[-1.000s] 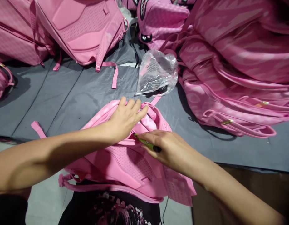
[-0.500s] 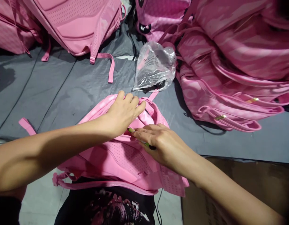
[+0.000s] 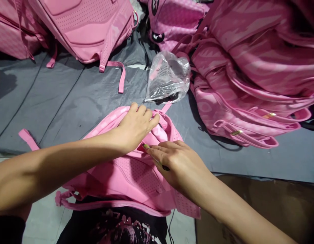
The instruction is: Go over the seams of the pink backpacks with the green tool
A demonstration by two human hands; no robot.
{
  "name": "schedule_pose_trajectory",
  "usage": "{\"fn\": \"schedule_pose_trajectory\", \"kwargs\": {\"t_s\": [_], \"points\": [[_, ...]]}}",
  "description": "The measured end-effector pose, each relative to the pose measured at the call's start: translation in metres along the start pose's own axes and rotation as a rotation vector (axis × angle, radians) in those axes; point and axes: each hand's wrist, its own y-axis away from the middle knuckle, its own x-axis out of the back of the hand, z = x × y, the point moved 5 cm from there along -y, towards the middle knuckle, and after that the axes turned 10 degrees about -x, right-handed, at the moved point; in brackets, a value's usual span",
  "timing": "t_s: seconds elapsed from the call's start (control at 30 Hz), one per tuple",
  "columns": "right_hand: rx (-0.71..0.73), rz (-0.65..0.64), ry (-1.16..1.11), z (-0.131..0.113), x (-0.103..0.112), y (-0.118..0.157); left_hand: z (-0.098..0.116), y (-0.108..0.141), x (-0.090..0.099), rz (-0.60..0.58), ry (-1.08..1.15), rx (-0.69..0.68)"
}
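Observation:
A pink backpack (image 3: 136, 176) lies at the table's front edge, its dotted back panel facing up and its lower part against my body. My left hand (image 3: 136, 127) presses on its top part, fingers bent over the fabric and closed on it. Just to the right, my right hand (image 3: 172, 156) is closed around a slim green and black tool (image 3: 146, 146), whose green end points at the fabric beside my left wrist. The rest of the tool is mostly hidden by my fingers.
A clear plastic bag (image 3: 168, 78) rests beyond the backpack on the grey table cover (image 3: 70, 98). Camouflage-patterned pink backpacks (image 3: 248, 84) are piled at the right. More pink bags (image 3: 88, 30) stand along the back. A brown cardboard surface (image 3: 261, 203) is below at the right.
The whole view has shifted slightly. Both hands keep nearly the same place on the backpack, with the right hand turned a little and less of the green tool showing.

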Motion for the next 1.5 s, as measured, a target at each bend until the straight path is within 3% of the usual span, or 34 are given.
{"fn": "schedule_pose_trajectory", "kwargs": {"t_s": [0.27,0.37,0.63,1.0,1.5], "points": [[-0.213,0.072,-0.197,-0.007,-0.001,0.003,-0.001,-0.002,-0.001,0.009,0.015,-0.001],[-0.292,0.158,-0.347,-0.009,-0.005,0.005,-0.001,-0.001,-0.002,-0.003,0.021,0.001],[-0.422,0.402,-0.447,-0.016,-0.015,0.012,-0.002,-0.001,-0.002,-0.016,0.041,0.000],[-0.478,0.384,-0.432,-0.014,-0.012,0.015,-0.003,-0.002,-0.004,0.038,0.056,-0.001],[-0.507,0.408,-0.513,-0.017,-0.018,0.014,-0.003,-0.002,-0.002,-0.011,0.053,-0.026]]}}
